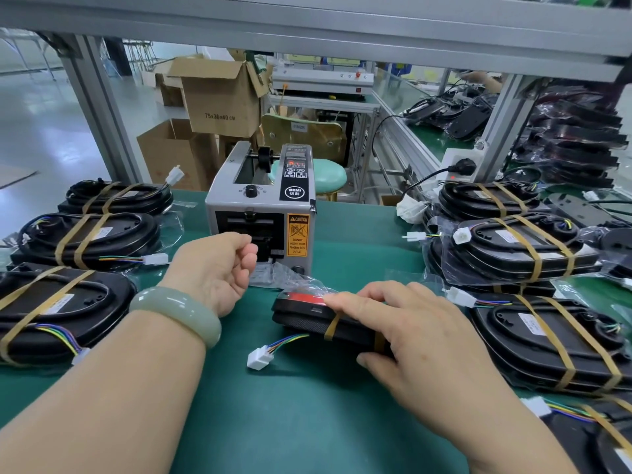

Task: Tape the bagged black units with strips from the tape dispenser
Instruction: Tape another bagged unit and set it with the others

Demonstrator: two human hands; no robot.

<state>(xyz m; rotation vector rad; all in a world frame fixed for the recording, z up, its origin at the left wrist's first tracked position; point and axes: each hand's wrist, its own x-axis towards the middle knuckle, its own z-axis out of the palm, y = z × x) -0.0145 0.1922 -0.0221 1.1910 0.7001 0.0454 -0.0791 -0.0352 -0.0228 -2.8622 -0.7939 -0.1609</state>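
Unit (307, 319) sits mid-mat, just in front of the dispenser (263, 206), with its bag end right at the dispenser's base. Right hand (420, 336) grips it, fingers across the top and thumb on the near edge. Two brown bands cross it. Its white connector (260, 359) lies loose on the mat (307, 422), near left of it. Left hand (215, 268) is at the outlet with fingers curled; we can't tell whether it pinches a strip. Open room: a wide patch of mat between our forearms, running to the near edge, and narrow lanes either side of the dispenser. Both flanks are crowded with taped units (89, 237): we count three left and four right, some on the right lying on others. One pile (574, 138) of bagged units stands far right.
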